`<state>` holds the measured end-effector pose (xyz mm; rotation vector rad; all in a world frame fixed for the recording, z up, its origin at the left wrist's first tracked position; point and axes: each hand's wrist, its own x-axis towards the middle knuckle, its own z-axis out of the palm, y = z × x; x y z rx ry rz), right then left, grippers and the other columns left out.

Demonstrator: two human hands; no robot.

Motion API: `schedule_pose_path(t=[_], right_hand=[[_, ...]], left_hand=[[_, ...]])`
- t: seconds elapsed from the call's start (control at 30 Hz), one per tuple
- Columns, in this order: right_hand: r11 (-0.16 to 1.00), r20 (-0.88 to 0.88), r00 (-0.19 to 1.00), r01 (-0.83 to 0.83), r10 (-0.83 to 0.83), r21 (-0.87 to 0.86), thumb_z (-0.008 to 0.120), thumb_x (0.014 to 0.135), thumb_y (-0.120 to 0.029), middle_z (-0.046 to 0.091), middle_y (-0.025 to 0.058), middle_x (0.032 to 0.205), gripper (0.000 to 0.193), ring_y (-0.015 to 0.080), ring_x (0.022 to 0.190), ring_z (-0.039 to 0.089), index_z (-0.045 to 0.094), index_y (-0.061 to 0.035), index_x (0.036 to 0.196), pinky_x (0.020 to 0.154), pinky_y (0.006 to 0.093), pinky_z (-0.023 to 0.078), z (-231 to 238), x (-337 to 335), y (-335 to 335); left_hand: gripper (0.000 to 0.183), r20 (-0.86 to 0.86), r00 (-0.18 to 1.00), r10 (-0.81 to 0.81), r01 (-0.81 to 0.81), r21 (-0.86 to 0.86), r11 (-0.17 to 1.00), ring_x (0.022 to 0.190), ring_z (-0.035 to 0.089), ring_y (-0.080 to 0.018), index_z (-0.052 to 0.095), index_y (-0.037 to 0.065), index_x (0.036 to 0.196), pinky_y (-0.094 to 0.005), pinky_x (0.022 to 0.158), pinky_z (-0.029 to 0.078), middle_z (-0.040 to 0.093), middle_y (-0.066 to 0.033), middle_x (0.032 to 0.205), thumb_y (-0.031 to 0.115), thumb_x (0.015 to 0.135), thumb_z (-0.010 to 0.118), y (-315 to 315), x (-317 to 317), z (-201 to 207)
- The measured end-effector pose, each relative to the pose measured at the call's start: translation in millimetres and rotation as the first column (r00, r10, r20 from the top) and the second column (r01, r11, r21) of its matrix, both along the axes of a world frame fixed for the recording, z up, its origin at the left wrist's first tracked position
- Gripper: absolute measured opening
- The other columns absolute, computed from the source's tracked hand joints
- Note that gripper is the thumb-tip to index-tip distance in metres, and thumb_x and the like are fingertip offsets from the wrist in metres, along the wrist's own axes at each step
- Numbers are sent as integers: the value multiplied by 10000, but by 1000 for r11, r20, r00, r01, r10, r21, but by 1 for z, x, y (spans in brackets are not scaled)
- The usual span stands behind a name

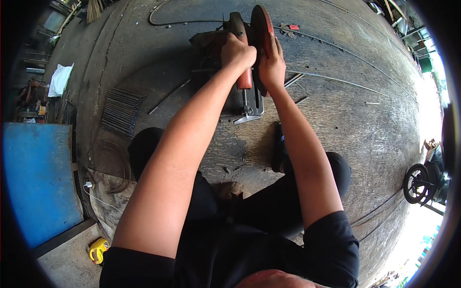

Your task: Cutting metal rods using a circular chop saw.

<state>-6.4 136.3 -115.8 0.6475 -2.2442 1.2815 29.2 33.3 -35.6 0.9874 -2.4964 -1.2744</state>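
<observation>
My left hand (238, 52) is clamped on the chop saw (242, 91) handle; my right hand (271, 65) rests flat against its red guard (261, 24). I press down steadily.

Red guard (262, 24) and handle (244, 79) noted on saw; blue panel (38, 182), white cloth (59, 80), yellow tape measure (97, 250), grey concrete floor (355, 110).
</observation>
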Motion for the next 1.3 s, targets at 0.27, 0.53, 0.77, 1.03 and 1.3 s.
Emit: schedule_pose_path(t=[0.27, 0.53, 0.77, 1.03, 1.3], right_hand=[[1000, 2, 1000, 12, -12, 9, 497, 892, -138, 439, 228, 1338, 538, 440, 1053, 553, 352, -190, 1407, 810, 455, 512, -5, 3, -1], [1000, -9, 1000, 15, -15, 18, 509, 892, -139, 447, 231, 1326, 538, 442, 1044, 558, 352, -186, 1405, 797, 456, 516, -7, 6, 3], [999, -4, 999, 32, -32, 27, 514, 891, -136, 464, 242, 1300, 547, 449, 1037, 559, 341, -186, 1408, 779, 462, 522, -12, 8, 2], [999, -5, 999, 33, -33, 24, 512, 891, -134, 462, 257, 1295, 528, 457, 1031, 559, 357, -174, 1394, 766, 468, 527, -12, 10, 1], [999, 28, 999, 34, -34, 28, 512, 890, -129, 459, 257, 1298, 523, 455, 1045, 552, 363, -158, 1391, 775, 467, 524, -13, 14, 2]], left_hand=[[506, -28, 1000, -10, 10, 13, 1000, 1031, 575, -447, 412, -47, 1179, -440, 939, 453, 585, -336, 1050, 80, 705, 533, 0, 5, -4], [533, -39, 999, -12, 13, 20, 1000, 1040, 570, -446, 404, -55, 1204, -443, 943, 448, 580, -342, 1060, 85, 706, 533, 3, 7, -8], [571, -56, 998, 14, -14, 2, 1000, 1039, 596, -375, 452, -19, 1214, -401, 908, 472, 598, -260, 1100, 136, 686, 602, 2, 8, -18], [561, -78, 997, 11, -11, 8, 1000, 1036, 595, -382, 456, -19, 1207, -406, 909, 469, 601, -264, 1090, 136, 688, 601, 3, 11, -20], [575, -96, 995, -21, 21, -8, 1000, 1026, 581, -434, 384, -29, 1251, -441, 929, 458, 586, -326, 1066, 97, 711, 539, 7, 17, -16]])
